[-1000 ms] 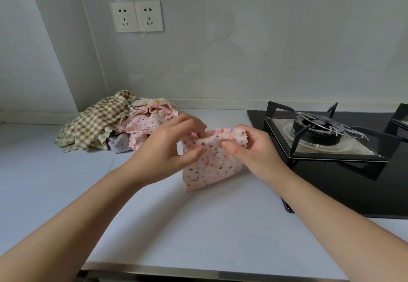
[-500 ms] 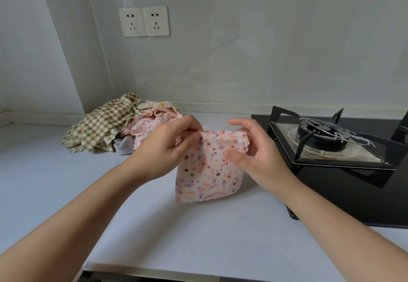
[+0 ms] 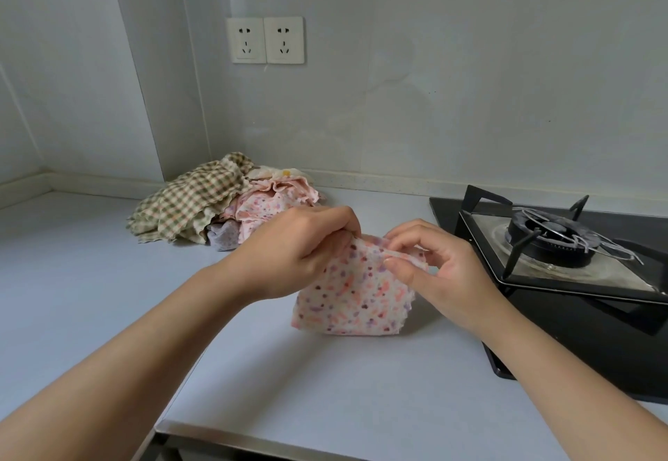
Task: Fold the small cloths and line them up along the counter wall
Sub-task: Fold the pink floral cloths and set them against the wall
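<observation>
Pinching the pink speckled cloth at eleven and one o'clock with left hand, right hand, apparently squaring its hanging fold.

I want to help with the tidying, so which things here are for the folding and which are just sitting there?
For the job:
spotted cloth, pinched along its top edge by the left hand and right hand
pile of cloths waiting near the wall
counter

Just lying about:
gas stove
two sockets on the wall
</observation>
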The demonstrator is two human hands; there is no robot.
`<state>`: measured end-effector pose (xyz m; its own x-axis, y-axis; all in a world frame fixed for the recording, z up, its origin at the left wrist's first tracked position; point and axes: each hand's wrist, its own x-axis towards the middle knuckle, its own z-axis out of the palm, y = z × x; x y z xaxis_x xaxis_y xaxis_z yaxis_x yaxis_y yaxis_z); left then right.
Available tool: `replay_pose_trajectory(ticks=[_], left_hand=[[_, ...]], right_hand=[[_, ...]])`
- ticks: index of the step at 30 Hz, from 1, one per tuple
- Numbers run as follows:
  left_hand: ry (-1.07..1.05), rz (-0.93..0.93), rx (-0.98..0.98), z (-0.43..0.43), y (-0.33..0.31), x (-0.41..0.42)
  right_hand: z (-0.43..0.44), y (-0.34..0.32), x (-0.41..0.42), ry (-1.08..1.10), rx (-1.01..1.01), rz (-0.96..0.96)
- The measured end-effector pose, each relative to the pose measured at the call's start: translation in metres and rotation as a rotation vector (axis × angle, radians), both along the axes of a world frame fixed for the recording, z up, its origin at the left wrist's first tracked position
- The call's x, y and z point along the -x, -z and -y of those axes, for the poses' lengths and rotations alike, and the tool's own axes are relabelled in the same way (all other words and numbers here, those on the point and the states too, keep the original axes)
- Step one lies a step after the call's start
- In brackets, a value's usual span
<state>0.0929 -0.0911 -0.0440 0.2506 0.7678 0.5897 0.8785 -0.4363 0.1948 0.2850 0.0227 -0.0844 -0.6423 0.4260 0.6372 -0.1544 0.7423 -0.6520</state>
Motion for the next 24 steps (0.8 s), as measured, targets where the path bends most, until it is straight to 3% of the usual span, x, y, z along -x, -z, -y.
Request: replay_pose_trajectory(ticks=[6, 13, 16, 19, 21, 24], left_hand=[[0.021, -0.013, 0.019, 0.000, -0.001, -0.002], [-0.078, 0.008, 0.076, -0.004, 0.003, 0.007], [-0.059, 0.309, 0.187, -0.009, 0.009, 0.008], [-0.002, 0.797, 0.221, -0.017, 0.015, 0.003], [-0.054, 1.036, 0.204, -0.023, 0.021, -0.004], [-0.226, 1.266, 0.279, -0.028, 0.035, -0.015]], right_hand=[[-0.001, -0.001, -0.001, 0.011, 0.178, -0.056], [-0.002, -0.004, -0.004, 0.129, 0.243, -0.130], [-0.001, -0.004, -0.003, 0.174, 0.333, -0.179], [0.000, -0.006, 0.000, 0.081, 0.689, -0.241], [0.002, -0.007, 0.001, -0.052, 0.979, -0.208], [0.006, -0.002, 0.006, -0.055, 1.059, -0.136]])
